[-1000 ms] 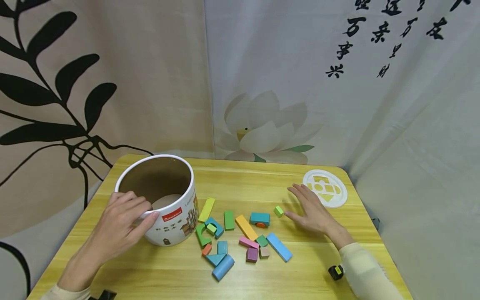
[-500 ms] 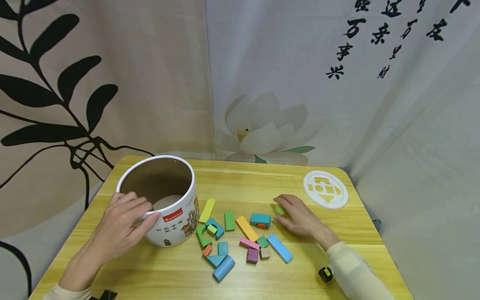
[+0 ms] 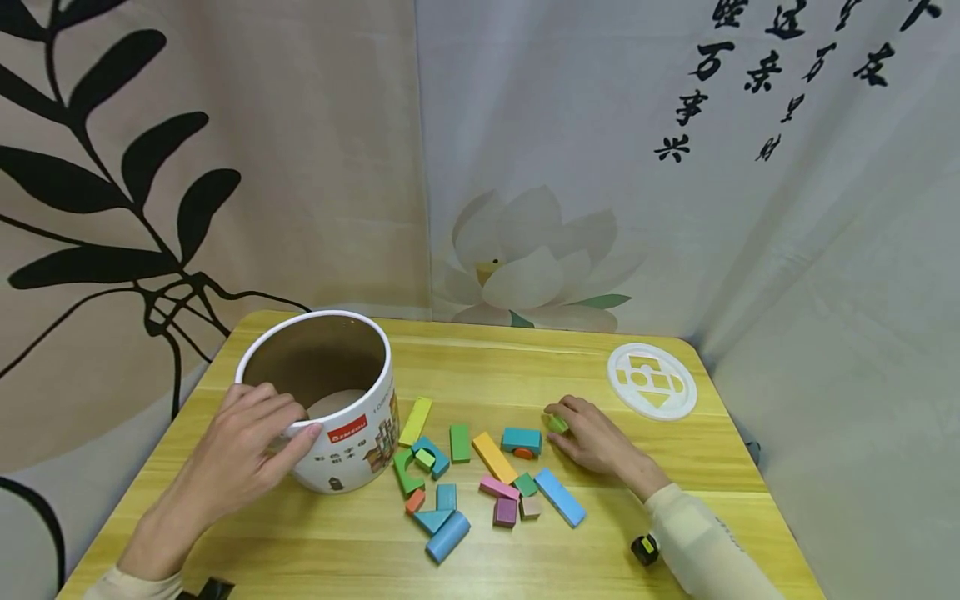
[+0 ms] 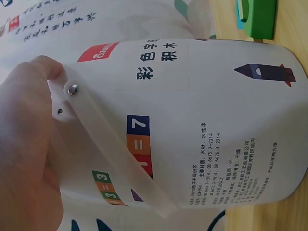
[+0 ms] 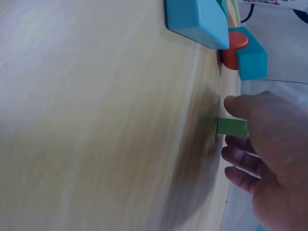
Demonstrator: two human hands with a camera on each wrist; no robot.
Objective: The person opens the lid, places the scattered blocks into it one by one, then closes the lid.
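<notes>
My left hand (image 3: 243,442) grips the rim of a white printed bucket (image 3: 348,458), fingers over the edge and thumb outside. The bucket stands upright at the left of the table; its handle (image 4: 113,144) hangs along the side in the left wrist view. My right hand (image 3: 600,442) pinches a small light-green block (image 5: 232,126) low at the table, thumb on one side and fingers on the other. Close to its thumb lie a teal arch block (image 3: 521,438) and a red-orange piece (image 5: 235,50) set in the arch.
Several coloured blocks lie scattered mid-table, among them a blue cylinder (image 3: 447,537), an orange bar (image 3: 494,457), a blue bar (image 3: 560,497) and a purple cube (image 3: 505,512). A white round stencil plate (image 3: 678,404) lies at the back right. Curtains hang behind the table (image 3: 570,558).
My right hand has moved left and down from near the stencil plate to the light-green block, and its fingers have closed round it. My left hand stays on the bucket rim.
</notes>
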